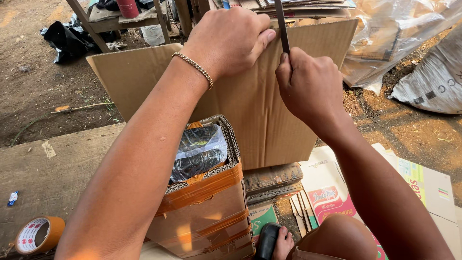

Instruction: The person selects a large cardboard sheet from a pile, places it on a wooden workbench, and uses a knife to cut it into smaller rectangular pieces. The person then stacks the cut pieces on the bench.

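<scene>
A large brown cardboard sheet (255, 110) stands upright in front of me. My left hand (230, 39), with a gold chain bracelet on its wrist, grips the sheet's top edge, thumb pressed on the near face. My right hand (308, 84) is closed around a thin dark blade (282, 26) that points up at the sheet's top edge, just right of the left thumb. Below my left forearm stands a cardboard box (207, 212) bound with orange tape, with a black plastic-wrapped bundle (198, 151) in its open top.
A roll of orange tape (38, 234) lies on the wooden board at lower left. Flattened printed cartons (332, 195) cover the ground at right, with my knee and foot below. Plastic sacks (428, 82) sit at far right; a wooden stand and a black bag are at the back left.
</scene>
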`<action>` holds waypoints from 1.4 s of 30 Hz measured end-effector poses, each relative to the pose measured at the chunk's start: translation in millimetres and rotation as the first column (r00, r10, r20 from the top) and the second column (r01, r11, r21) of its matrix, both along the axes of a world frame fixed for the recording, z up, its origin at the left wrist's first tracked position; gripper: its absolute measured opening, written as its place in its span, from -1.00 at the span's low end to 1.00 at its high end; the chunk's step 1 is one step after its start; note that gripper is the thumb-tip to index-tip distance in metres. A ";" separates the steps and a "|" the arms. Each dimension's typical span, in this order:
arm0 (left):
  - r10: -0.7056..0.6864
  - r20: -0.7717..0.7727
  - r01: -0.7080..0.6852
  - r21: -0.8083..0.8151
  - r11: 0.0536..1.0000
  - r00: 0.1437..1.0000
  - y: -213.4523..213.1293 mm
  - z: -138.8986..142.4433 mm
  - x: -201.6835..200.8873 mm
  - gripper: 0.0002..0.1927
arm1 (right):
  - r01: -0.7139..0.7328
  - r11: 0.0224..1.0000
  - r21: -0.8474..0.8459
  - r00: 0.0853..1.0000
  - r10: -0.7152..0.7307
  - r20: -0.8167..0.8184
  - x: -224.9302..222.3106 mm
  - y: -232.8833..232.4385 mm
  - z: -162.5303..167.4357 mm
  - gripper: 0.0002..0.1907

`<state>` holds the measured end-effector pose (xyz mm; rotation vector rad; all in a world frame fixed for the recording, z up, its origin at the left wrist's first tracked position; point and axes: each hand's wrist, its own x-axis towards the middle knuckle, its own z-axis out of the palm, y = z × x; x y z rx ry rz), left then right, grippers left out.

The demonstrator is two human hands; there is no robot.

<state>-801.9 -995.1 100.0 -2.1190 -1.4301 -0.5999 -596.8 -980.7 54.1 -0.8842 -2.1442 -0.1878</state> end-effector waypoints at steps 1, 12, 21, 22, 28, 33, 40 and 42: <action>0.013 0.008 -0.013 -0.008 1.000 1.000 0.3 0.1 1.1 -0.65 | 0.006 1.000 0.014 1.000 -0.006 -0.001 0.3 0.1 0.0 -0.66; -0.016 -0.160 0.060 0.275 0.960 0.987 1.0 0.0 3.3 -0.66 | 0.020 0.998 0.065 1.000 -0.021 0.013 -9.3 14.9 21.9 -0.60; -0.049 -0.066 0.069 0.341 0.938 0.997 7.5 -11.2 -3.8 -0.69 | 0.077 0.997 -0.031 0.991 -0.073 0.114 -9.2 4.0 4.5 -0.65; -0.064 -0.083 0.090 0.365 0.927 0.995 8.3 -11.7 -3.8 -0.70 | 0.077 0.996 -0.048 0.990 -0.070 0.120 -7.0 1.1 2.5 -0.66; -0.024 -0.022 0.028 0.213 0.977 0.999 8.9 -12.6 -1.6 -0.65 | 0.127 0.986 -0.111 0.980 -0.108 0.169 3.7 -17.1 -7.9 -0.65; -0.086 -0.028 0.091 0.287 0.954 0.996 6.9 -7.8 -0.6 -0.66 | 0.112 0.987 -0.118 0.982 -0.092 0.166 9.4 -13.9 -0.4 -0.63; -0.046 -0.015 0.048 0.268 0.962 0.999 4.4 -5.3 5.0 -0.65 | 0.088 0.995 -0.042 0.986 -0.081 0.147 -6.4 14.4 30.6 -0.62; -0.080 -0.064 0.098 0.378 0.920 0.995 4.2 -5.9 4.4 -0.66 | 0.101 0.993 -0.054 0.984 -0.092 0.149 -6.9 12.1 27.3 -0.62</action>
